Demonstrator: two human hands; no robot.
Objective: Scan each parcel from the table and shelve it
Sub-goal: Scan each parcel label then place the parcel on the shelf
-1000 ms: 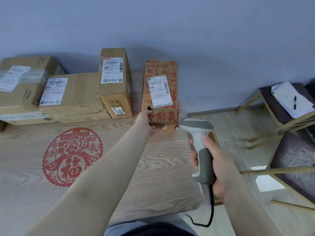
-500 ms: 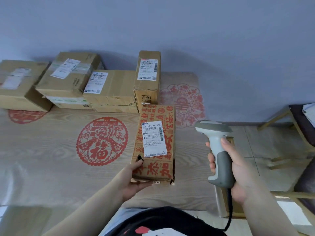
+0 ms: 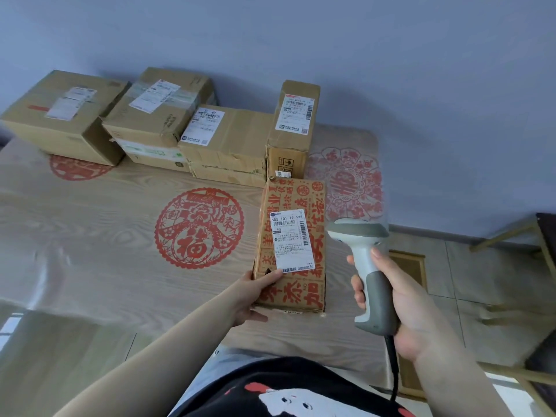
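Parcel in hand: we grip the red-printed carton by its near left corner with our left hand, thumb curled over the top face and fingers under the edge. It sits above the near right part of the table, tilted so its top faces us; we cannot tell whether its base touches the wood. A white shipping label with barcodes lies on that top face, its near corner just beside our thumb.

Our right hand is wrapped round the grey grip of the barcode scanner, fingers curled about the handle. Its pale head sits just beside the parcel's right edge, level with the label, and a dark cable hangs from the butt of the handle.

Along the far edge of the table, against the blue wall, we see four plain brown boxes in a row: a large box at the left, a taped box, a flat box, and an upright narrow box at the right. Red paper-cut decorations mark the wood-grain tabletop.
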